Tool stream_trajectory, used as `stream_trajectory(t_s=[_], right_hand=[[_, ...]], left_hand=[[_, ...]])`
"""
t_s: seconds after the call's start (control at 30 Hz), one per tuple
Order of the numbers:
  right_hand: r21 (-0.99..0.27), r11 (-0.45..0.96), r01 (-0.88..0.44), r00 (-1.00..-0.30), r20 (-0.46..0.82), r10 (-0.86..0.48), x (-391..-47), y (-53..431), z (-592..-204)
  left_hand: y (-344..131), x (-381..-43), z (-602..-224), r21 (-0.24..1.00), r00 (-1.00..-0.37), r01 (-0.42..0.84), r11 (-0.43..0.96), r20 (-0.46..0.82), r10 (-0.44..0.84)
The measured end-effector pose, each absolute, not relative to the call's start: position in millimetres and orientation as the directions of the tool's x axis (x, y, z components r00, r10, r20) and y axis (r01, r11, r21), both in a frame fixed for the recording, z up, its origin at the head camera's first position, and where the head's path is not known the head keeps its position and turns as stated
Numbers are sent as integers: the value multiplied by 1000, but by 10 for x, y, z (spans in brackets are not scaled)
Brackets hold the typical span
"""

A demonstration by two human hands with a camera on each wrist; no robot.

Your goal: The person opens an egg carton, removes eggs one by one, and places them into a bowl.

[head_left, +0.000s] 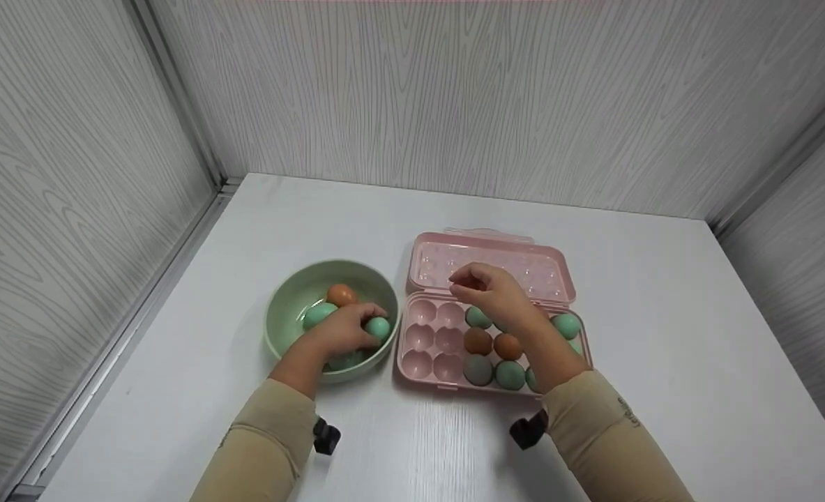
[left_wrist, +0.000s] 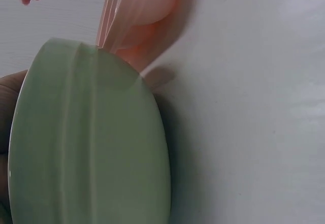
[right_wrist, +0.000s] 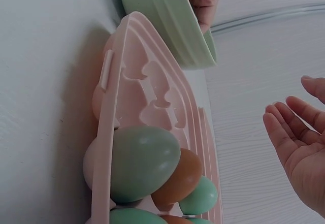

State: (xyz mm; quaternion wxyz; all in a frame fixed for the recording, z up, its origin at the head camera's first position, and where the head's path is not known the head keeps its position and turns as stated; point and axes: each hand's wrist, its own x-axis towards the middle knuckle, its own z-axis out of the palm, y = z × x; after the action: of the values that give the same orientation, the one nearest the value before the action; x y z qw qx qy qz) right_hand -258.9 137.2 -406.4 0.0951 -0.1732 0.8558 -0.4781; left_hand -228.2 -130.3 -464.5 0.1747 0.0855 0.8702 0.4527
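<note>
In the head view my left hand (head_left: pixel 346 329) reaches into a pale green bowl (head_left: pixel 277 296), fingers and thumb around a green egg (head_left: pixel 377 328) near its right side. An orange-brown egg (head_left: pixel 342 295) and other green eggs (head_left: pixel 320 315) lie in the bowl too. My right hand (head_left: pixel 494 293) hovers over the pink egg carton (head_left: pixel 422 380), fingers loosely bent with nothing between them. The right wrist view shows this hand (right_wrist: pixel 302 137) with its fingers apart. Green and brown eggs (head_left: pixel 478 341) fill much of the carton's right part, some hidden under my right forearm.
The carton's lid (head_left: pixel 426 263) lies folded back behind it. Two columns of cups (head_left: pixel 420 337) at the carton's left hold no eggs. Bowl and carton stand side by side on a white table (head_left: pixel 412 446), with wood-grain panels (head_left: pixel 454 104) behind and at both sides.
</note>
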Motion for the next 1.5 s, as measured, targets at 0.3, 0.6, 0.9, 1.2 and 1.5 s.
stream_trajectory(t_s=[0.3, 0.6, 0.9, 1.2, 1.5], right_hand=[[-851, 480, -212, -920, 9, -391, -2588, 1380, -4077], [-846, 496, -194, -923, -14, -384, -2583, 1380, -4072], [-846, 503, -178, -930, -22, -366, -2570, 1390, -4058], [-843, 515, -153, -940, -38, -340, -2580, 1446, -4074], [-818, 528, -227, -941, 45, -335, -2675, 1606, -4197]], left_hand=[[-1354, -2284, -4658, 828, -926, -23, 560, -228, 299], [-1450, -2290, -4681, 894, -925, -59, 444, -217, 313], [-1541, -2306, -4671, 925, -924, -135, 354, -246, 292], [-1576, -2321, -4663, 956, -945, -105, 275, -181, 271], [-1442, -2352, -4489, 951, -968, -125, 283, -180, 177]])
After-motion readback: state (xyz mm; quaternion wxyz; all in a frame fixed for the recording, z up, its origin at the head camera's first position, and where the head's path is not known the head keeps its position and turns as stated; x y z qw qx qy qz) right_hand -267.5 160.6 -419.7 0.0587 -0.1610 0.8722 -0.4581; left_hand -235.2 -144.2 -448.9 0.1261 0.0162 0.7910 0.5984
